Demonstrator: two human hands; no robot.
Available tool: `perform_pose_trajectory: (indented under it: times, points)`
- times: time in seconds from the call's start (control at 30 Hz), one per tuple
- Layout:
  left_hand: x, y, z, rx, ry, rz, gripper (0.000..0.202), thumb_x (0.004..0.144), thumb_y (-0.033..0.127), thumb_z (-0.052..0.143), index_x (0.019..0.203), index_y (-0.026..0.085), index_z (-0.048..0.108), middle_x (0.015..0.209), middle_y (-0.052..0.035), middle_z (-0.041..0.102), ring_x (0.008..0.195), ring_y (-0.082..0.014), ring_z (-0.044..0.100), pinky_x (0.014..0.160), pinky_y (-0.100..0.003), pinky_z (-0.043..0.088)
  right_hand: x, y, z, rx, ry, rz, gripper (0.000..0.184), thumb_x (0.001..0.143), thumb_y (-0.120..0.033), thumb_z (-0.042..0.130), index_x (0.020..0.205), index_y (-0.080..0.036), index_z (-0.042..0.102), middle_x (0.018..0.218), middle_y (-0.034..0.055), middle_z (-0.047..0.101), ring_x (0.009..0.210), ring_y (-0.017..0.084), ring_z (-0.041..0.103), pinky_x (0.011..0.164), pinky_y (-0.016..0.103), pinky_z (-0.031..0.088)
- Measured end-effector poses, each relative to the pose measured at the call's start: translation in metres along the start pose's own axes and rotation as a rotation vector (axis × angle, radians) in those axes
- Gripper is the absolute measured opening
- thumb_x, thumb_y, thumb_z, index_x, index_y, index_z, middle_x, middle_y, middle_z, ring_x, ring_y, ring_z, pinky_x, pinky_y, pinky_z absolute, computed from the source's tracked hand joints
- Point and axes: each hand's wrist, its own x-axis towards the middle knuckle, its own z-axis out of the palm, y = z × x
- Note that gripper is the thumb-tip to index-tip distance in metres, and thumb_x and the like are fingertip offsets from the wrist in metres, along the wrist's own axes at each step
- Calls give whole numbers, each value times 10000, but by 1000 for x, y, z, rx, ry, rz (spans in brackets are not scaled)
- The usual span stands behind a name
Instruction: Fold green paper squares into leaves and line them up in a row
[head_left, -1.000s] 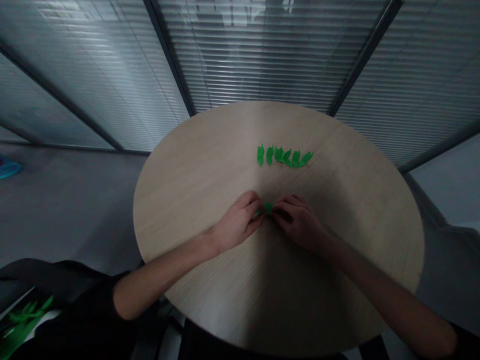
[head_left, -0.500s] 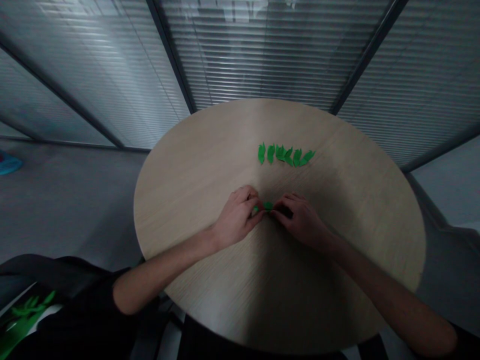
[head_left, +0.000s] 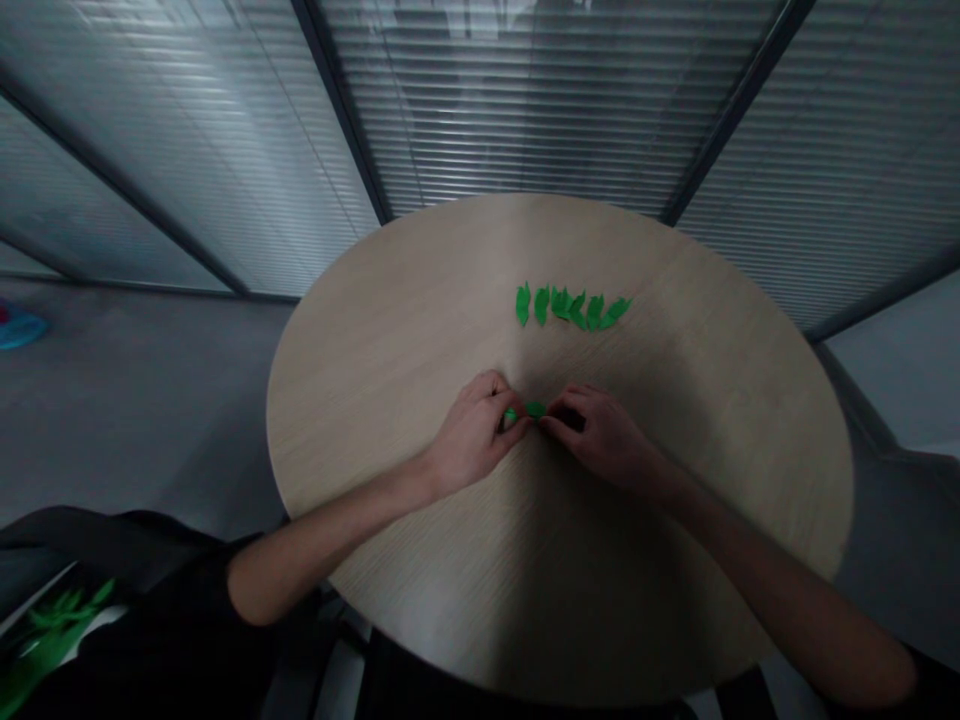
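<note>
My left hand (head_left: 474,430) and my right hand (head_left: 600,436) meet at the middle of a round, light wooden table (head_left: 420,330). Both pinch a small green paper piece (head_left: 529,410) between their fingertips, pressed low against the tabletop. Most of that piece is hidden by my fingers. Farther back lies a row of several folded green paper pieces (head_left: 570,307), side by side, apart from both hands.
Glass walls with closed blinds (head_left: 540,90) rise behind the table. At the bottom left, below the table's edge, more green paper (head_left: 45,630) lies on something white. A blue object (head_left: 19,325) sits on the floor at far left.
Both hands have stayed on the small green piece, with only slight finger movement. The view has shifted a little.
</note>
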Motion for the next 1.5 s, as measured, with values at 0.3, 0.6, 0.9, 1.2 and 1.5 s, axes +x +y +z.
perform_pose_trajectory:
  times: [0.3, 0.6, 0.9, 1.2, 1.5]
  points:
    - [1, 1, 0, 35, -28, -12, 105, 983, 256, 642, 928, 174, 677, 959, -75, 577, 946, -248, 571, 882, -432, 521, 0, -5, 4, -1, 53, 61, 117, 905, -179, 693, 791, -177, 669, 830, 58, 696, 801, 216, 654, 785, 355, 451]
    - [1, 1, 1, 41, -18, -14, 102, 971, 249, 623, 912, 174, 660, 968, -84, 572, 945, -252, 573, 869, -434, 528, 0, -5, 5, 20, 89, 67, 141, 868, -171, 698, 751, -195, 623, 795, 40, 672, 748, 194, 625, 735, 332, 431]
    - [2, 5, 0, 42, -32, -27, 89, 959, 237, 611, 910, 173, 649, 969, -87, 570, 925, -249, 572, 855, -436, 526, 3, -5, 4, 4, 69, 83, 148, 863, -188, 692, 733, -200, 624, 785, 43, 685, 733, 198, 623, 715, 334, 429]
    - [3, 4, 1, 41, -27, -31, 73, 938, 232, 635, 883, 183, 634, 963, -74, 562, 916, -241, 566, 847, -423, 523, 5, -8, 0, 11, 40, 126, 136, 854, -182, 702, 728, -182, 651, 788, 54, 700, 724, 197, 637, 682, 322, 430]
    - [3, 3, 3, 15, 5, -31, 107, 944, 234, 640, 848, 189, 626, 922, -59, 547, 865, -224, 551, 792, -396, 514, 5, -8, 0, 1, 53, 119, 153, 840, -198, 706, 699, -201, 645, 773, 46, 713, 717, 196, 648, 691, 322, 448]
